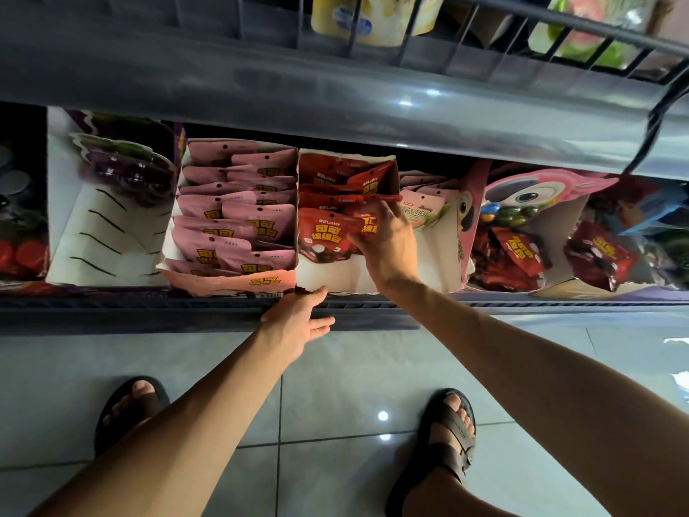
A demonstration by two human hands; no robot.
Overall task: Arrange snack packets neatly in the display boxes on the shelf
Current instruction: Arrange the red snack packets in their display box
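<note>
Nearest, a glossy grey tiled floor (335, 386) is seen beneath brown strapped sandals (447, 442). Above it, the left hand (298, 322) is held open with straight fingers, its fingertips at the front lip of a white cardboard display box (335, 278) on the dark grey shelf (149, 311). Inside that box, a glossy red foil snack packet (367, 220) is pinched by the right hand (387, 248), thumb across its face, among other red packets that lean unevenly. The packet is judged light, soft and crinkly, with a slippery film, so it is best taken by its flat sealed top edge. Just to the left, matt pink flat packets (231, 233) are layered in overlapping rows. Farthest, a pale yellow bag (373, 20) is seen on the upper shelf.
</note>
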